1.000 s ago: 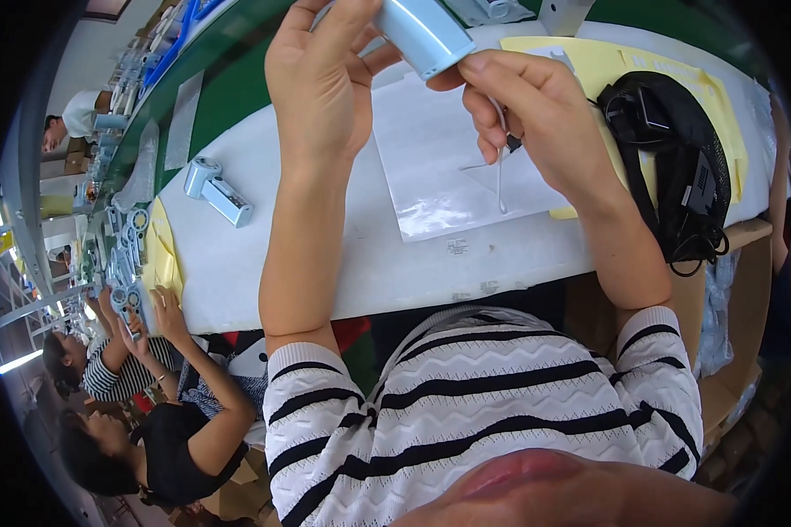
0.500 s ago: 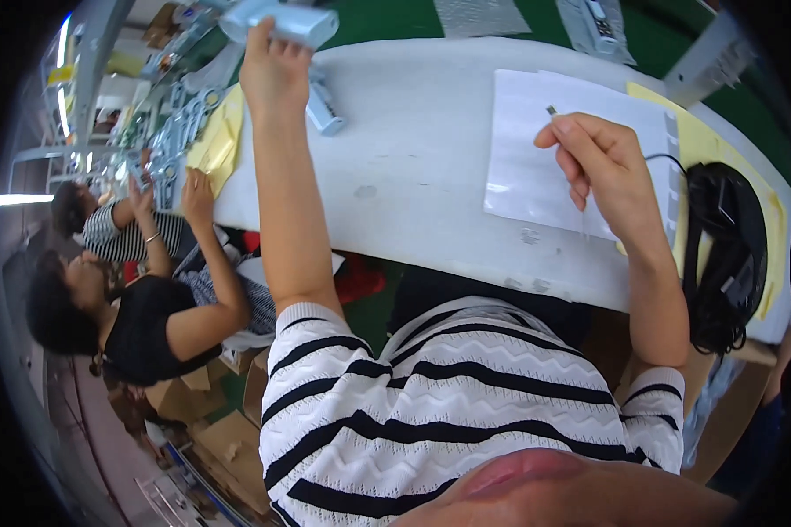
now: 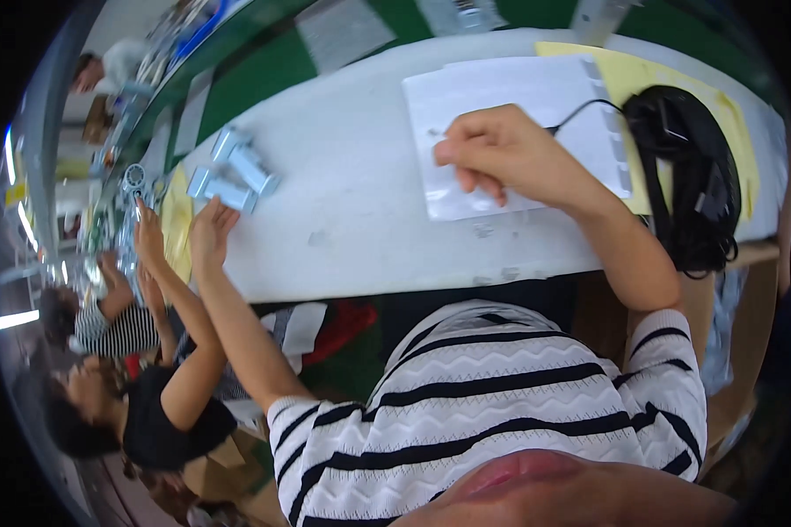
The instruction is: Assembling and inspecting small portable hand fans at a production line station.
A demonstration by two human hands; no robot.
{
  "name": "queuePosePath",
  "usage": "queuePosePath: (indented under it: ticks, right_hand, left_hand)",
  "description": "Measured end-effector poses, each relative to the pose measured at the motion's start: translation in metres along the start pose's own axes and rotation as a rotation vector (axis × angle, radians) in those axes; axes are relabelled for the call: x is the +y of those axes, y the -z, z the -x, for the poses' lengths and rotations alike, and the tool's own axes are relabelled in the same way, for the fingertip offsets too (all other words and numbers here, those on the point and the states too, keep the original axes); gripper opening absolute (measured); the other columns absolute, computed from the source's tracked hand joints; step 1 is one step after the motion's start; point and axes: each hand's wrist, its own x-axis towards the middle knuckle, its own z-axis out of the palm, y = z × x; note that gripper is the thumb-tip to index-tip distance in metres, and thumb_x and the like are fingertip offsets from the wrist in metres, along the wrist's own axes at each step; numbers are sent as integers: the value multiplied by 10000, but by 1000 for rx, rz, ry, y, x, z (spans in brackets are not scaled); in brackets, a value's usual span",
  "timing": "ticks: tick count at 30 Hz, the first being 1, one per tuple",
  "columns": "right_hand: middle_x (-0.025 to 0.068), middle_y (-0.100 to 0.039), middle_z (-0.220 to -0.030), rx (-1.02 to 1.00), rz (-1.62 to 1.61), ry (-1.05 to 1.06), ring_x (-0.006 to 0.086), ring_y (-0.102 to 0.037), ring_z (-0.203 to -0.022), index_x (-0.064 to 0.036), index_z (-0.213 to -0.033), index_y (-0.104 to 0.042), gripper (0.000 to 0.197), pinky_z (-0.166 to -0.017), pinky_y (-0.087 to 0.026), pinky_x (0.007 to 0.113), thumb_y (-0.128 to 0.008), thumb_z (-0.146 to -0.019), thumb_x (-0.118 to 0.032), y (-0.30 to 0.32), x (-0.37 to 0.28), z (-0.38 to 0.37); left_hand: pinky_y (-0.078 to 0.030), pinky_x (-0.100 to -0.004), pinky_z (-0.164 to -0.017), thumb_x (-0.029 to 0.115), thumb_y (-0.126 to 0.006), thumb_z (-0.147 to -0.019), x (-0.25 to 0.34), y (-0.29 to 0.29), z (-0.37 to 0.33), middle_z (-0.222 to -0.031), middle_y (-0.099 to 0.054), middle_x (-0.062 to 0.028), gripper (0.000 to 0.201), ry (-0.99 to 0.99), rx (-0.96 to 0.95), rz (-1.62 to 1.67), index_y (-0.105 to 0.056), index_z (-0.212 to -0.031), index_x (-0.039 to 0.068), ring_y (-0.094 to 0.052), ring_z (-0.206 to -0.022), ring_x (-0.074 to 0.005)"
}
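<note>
Two light-blue handheld devices lie close together at the left of the white table: the farther device (image 3: 248,165) and the nearer device (image 3: 224,191). My left hand (image 3: 213,233) is at the nearer one, its fingers stretched out at the edge and not wrapped round it. Over a white sheet (image 3: 448,195) on the right, my right hand (image 3: 505,154) pinches a cable plug (image 3: 435,133), whose small tip pokes out past the fingers. A black cable (image 3: 584,107) runs from behind this hand toward a black bundle.
The black bundle (image 3: 690,171) of cable and strap lies on yellow sheets (image 3: 743,132) at the right. Clear plastic bags (image 3: 344,33) lie beyond the table's far edge. At left, a co-worker's hand (image 3: 148,233) is near a round light-blue fan head (image 3: 134,178).
My left hand has come down from the far side to the table's left part, where two devices now lie. The view has shifted right; my right hand still pinches the plug.
</note>
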Motion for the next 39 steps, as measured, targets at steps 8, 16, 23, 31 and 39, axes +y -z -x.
queuePosePath:
  ticks: [8, 16, 23, 31, 39]
  right_hand:
    - [22, -517, -531, -135, -199, -115, 62, -379, -372, 11, -834, -665, 213, -366, -343, 171, -604, -904, -180, 11, -6, 0]
    - [18, -517, -546, -109, -155, -73, 62, -395, -402, 22, -837, -663, 216, -388, -375, 173, -595, -910, -169, 9, -6, -4]
    - [27, -541, -586, 256, -103, 211, 63, -432, -448, 25, -842, -664, 208, -432, -410, 171, -584, -915, -154, 14, -4, 1]
    - [30, -543, -595, 261, -134, 343, 68, -436, -457, 21, -833, -663, 189, -437, -410, 171, -582, -912, -130, -4, -14, 14]
    - [28, -541, -597, 222, -188, 249, 68, -440, -456, 20, -832, -663, 208, -428, -410, 175, -561, -923, -136, -2, -18, 16]
  left_hand:
    - [-502, -277, -630, 253, -707, -797, 118, -112, 33, -793, -653, -47, 428, -732, 236, -1046, -638, -1145, 14, -595, -658, -167]
    - [-539, -395, -703, 312, -636, -829, 88, -411, -83, -688, -583, -95, 302, -369, -315, -575, -646, -932, 29, -641, -730, -275]
    - [-521, -308, -662, 349, -572, -887, 82, -407, -24, -849, -647, -118, 403, -435, -324, -493, -626, -995, -35, -635, -740, -180]
    - [-543, -296, -558, 180, -593, -823, 70, -365, 76, -732, -597, -75, 141, 108, -628, 756, -587, -886, 54, -618, -676, -187]
    - [-522, -245, -565, 131, -566, -826, 66, -364, 111, -792, -599, -79, 123, 196, -672, 887, -561, -915, 47, -607, -676, -166]
